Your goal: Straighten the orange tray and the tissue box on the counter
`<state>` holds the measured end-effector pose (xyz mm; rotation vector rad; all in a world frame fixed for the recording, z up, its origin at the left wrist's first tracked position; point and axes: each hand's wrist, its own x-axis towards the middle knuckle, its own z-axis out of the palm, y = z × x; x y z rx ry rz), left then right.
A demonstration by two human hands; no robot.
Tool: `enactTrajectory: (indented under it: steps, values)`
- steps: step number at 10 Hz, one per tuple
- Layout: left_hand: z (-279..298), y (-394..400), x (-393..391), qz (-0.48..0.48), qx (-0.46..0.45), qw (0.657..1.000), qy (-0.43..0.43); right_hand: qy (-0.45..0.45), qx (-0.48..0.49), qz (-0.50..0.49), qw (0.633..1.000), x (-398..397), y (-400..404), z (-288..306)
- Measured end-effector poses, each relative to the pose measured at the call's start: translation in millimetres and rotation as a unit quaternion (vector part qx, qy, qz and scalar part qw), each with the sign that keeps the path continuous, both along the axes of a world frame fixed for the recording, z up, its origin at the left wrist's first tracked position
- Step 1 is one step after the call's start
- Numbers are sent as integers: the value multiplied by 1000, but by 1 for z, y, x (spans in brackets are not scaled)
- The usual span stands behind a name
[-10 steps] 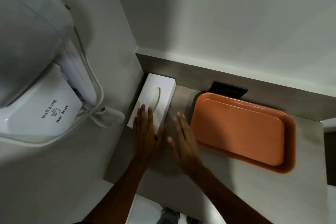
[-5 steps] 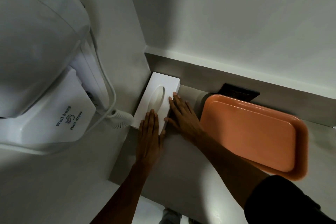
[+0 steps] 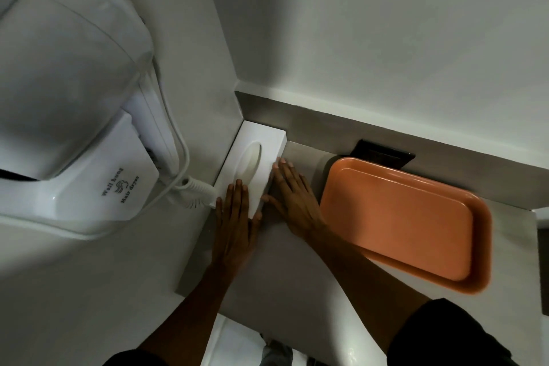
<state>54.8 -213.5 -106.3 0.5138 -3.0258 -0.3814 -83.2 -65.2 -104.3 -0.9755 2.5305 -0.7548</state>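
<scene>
Tissue box (image 3: 255, 159) is sitting at about 10 o'clock on the counter (image 3: 297, 270), tucked into the corner where the side wall and back splash meet. At far left, the wall-hung hair dryer (image 3: 68, 116) is mounted on the side wall, its coiled cord (image 3: 194, 190) ending near the box's near-left corner.

Left hand (image 3: 234, 226) is lying flat and open, fingers together, fingertips resting on the box's near end; nothing gripped. Right hand (image 3: 292, 196) is also flat and open, fingers extended, pressing along the box's right side; no grasp either.

The box's long axis is running from 7 o'clock toward 1 o'clock, roughly parallel to the side wall, with the oval opening facing up.

Orange tray (image 3: 407, 223) is lying at about 3 o'clock, well apart from both hands, empty, with its far-left corner near the dark outlet plate (image 3: 383, 154). Its long axis is running from 10 o'clock toward 4 o'clock, and it is looking skewed relative to the back splash.

Step in hand: squaring the box into the corner, probably nearly finished. Next move likely calls for shifting both hands right to the tray, flat palms on its rims, and rotating it so the long edge is running parallel to the back splash.
</scene>
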Motion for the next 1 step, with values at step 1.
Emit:
enactTrajectory:
  steps: [1]
  values:
    - [-2,22,5,7,26,999,39,-34,-71,-52,996,0,19,13]
